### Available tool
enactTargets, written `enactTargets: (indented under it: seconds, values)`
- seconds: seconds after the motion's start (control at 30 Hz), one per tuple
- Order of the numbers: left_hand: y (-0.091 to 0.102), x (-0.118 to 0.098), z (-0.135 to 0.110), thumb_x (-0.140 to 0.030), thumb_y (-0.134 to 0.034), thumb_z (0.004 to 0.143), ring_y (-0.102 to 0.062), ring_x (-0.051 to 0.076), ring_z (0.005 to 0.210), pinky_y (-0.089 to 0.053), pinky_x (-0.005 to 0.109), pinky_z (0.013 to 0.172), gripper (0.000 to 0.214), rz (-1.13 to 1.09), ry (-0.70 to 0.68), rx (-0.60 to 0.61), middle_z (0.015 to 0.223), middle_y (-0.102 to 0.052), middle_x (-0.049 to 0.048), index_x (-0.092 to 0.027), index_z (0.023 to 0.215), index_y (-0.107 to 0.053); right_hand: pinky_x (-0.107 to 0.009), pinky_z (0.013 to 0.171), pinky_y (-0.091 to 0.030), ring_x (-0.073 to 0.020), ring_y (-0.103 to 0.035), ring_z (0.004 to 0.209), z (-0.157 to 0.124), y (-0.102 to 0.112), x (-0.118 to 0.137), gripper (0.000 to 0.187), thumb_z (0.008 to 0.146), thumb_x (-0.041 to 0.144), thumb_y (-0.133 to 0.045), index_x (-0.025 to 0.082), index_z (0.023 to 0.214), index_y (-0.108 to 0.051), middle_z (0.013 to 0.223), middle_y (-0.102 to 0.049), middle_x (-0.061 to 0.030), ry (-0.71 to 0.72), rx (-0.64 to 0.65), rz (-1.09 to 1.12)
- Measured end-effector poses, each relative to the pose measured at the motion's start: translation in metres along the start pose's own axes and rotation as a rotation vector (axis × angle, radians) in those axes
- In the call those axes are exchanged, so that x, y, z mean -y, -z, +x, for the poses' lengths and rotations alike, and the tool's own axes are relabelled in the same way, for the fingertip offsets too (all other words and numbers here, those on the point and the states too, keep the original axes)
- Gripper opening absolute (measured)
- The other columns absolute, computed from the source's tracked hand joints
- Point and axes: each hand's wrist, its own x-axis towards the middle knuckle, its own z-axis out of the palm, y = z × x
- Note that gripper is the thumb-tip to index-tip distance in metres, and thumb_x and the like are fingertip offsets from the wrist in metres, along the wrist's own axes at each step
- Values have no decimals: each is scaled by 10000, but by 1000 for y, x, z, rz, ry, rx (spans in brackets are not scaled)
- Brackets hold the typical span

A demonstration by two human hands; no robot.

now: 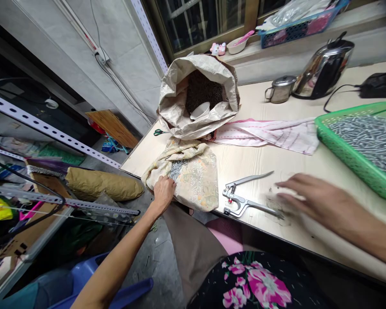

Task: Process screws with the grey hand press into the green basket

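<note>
My left hand [163,191] reaches to the table's left corner and is closed on the edge of a patterned cloth bag [189,174] that holds small grey metal pieces. My right hand [312,197] lies low over the tabletop with fingers stretched out, blurred by motion, over a small scatter of tiny pieces [276,204]. Silver metal pliers [244,197] lie just left of that hand, touching nothing else.
A big paper sack [196,92] of dark granules with a white cup stands behind. A pink-white cloth [270,133], a green tray [347,150] of metal pieces, a kettle [323,68], a small pot [281,89] and scissors [161,132] are around. Metal shelving [51,128] stands left.
</note>
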Motion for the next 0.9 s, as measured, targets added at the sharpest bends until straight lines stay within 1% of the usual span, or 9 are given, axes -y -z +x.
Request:
enactTargets:
  seconds: [0.13,0.27,0.33,0.4,0.47,0.53,0.6,0.7,0.9]
  values:
    - [-3,7,7,-207,-560,857,-572,283,1028,-428,364,897,195,-416,72,-94,917,-699,121,-162,816,-745,-337,654,-499,-201,-605,757,-1,-62,36,272,1004,348,-417,194,1006,-641,875,-602,-79,51,236,1]
    - [-2,6,13,-252,-582,818,-626,230,851,-460,319,790,171,-721,121,-95,814,-712,74,-163,780,-722,-320,658,-475,-195,-590,754,-1,-75,37,235,989,242,-419,180,912,-632,843,-578,-66,-18,310,-67]
    - [1,-2,11,-341,-612,811,-618,186,700,-473,284,680,221,-852,124,-10,748,-702,64,-145,778,-709,-322,678,-474,-194,-589,761,3,-69,37,257,997,245,-409,178,880,-628,851,-580,-70,-48,325,-42]
    - [5,-17,6,-438,-707,746,-586,137,601,-472,250,613,308,-1152,140,151,719,-691,53,-132,783,-696,-332,704,-478,-201,-599,789,11,-62,43,255,1002,268,-414,174,922,-637,895,-599,-83,-69,299,38]
    - [10,-36,0,-469,-825,628,-570,100,574,-477,224,600,406,-1490,157,322,734,-689,42,-128,801,-690,-334,742,-486,-205,-618,843,24,-59,53,235,1001,297,-440,181,1019,-643,959,-633,-88,-90,243,205]
    - [15,-56,-6,-445,-894,545,-565,80,568,-481,209,597,460,-1683,153,405,737,-685,34,-123,801,-686,-320,776,-493,-197,-635,895,42,-63,65,229,990,317,-479,194,1097,-640,1011,-668,-78,-136,163,432]
    - [19,-74,-9,-424,-914,523,-567,74,569,-486,204,599,471,-1749,132,409,733,-684,34,-114,796,-687,-310,780,-497,-188,-647,894,62,-74,75,233,963,317,-521,190,1112,-647,1016,-693,-66,-208,78,633]
    - [20,-92,-8,-423,-920,496,-567,74,572,-486,207,597,494,-1771,118,324,726,-681,30,-105,797,-689,-302,762,-493,-178,-652,848,86,-97,83,223,922,305,-555,174,1060,-671,969,-713,-51,-295,-4,818]
    - [13,-94,-5,-487,-861,526,-539,76,570,-483,228,598,498,-1687,126,100,715,-651,8,-116,803,-678,-274,687,-453,-154,-611,731,107,-135,85,135,835,307,-624,177,812,-653,795,-687,-15,-328,-107,932]
